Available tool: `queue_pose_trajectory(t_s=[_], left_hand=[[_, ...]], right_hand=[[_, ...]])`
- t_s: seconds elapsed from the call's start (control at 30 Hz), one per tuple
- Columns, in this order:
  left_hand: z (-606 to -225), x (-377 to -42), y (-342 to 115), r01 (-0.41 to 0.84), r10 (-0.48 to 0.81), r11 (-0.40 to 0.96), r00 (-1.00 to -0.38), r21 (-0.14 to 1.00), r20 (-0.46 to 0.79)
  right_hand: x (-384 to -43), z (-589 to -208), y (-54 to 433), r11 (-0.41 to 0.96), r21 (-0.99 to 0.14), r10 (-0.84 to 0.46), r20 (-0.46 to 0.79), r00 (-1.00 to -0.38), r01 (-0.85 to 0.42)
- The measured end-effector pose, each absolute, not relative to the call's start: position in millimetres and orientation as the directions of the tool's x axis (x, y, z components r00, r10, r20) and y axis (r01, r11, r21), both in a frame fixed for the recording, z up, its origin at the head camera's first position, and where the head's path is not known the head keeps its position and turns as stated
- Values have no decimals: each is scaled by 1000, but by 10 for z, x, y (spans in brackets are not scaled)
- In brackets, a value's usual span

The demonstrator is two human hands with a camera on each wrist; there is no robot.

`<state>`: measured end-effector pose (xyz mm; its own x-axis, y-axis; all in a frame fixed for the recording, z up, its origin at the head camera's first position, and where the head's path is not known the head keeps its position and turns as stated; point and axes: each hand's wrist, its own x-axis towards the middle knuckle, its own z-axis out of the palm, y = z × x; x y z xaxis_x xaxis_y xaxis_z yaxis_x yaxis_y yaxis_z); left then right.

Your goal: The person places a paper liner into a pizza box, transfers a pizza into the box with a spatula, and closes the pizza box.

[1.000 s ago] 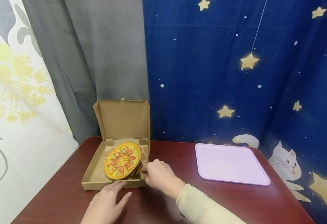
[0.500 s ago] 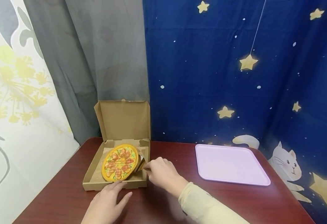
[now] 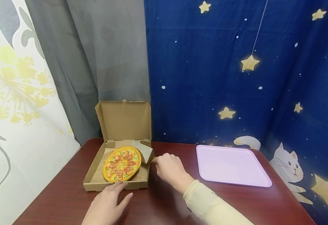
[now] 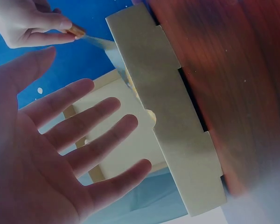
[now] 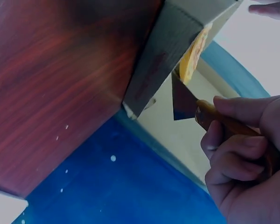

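A toy-looking pizza (image 3: 122,164) with a yellow crust lies in an open cardboard pizza box (image 3: 116,187). My right hand (image 3: 170,169) grips the wooden handle (image 5: 233,125) of a metal pizza server, its fingers curled round it. The server's broad blade (image 3: 145,152) reaches over the box's right wall and meets the pizza's right edge. How far it goes beneath the crust is hidden. In front of the box, my left hand (image 3: 106,201) has its fingers spread and fairly straight, fingertips at the front wall. The left wrist view shows its palm facing the box front, holding nothing.
A pale pink tray (image 3: 232,164) lies on the right of the reddish-brown table (image 3: 178,153). Brown patterned paper (image 3: 99,172) lines the box, and its raised lid (image 3: 125,120) stands at the back. Grey and blue curtains (image 3: 197,78) hang close behind the table.
My right hand has moved right and slightly away from me. The server has turned, so its broad face now shows. The pizza has shifted slightly. My left hand has stayed put.
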<state>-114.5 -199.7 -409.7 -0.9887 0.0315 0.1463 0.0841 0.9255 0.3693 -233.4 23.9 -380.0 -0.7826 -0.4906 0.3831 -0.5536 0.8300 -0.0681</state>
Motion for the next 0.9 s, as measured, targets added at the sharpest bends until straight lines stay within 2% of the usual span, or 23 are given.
queue_pose_trajectory(t_s=[0.13, 0.53, 0.67, 0.9], left_hand=[[-4100, -1140, -1991, 90, 32, 927, -986, 365, 162], [-4106, -1156, -2001, 75, 25, 923, -990, 377, 136], [-4103, -1177, -2001, 72, 27, 922, -992, 379, 123], [-4091, -1201, -2001, 73, 34, 921, -994, 383, 106]], right_hand=[[-2352, -3839, 289, 852, 12, -484, 400, -778, -523], [-2353, -3875, 328, 873, 103, -465, 469, -751, -476], [-2348, -3870, 378, 880, 87, -444, 499, -744, -466], [-2288, -3924, 503, 872, -22, -412, 502, -760, -488]])
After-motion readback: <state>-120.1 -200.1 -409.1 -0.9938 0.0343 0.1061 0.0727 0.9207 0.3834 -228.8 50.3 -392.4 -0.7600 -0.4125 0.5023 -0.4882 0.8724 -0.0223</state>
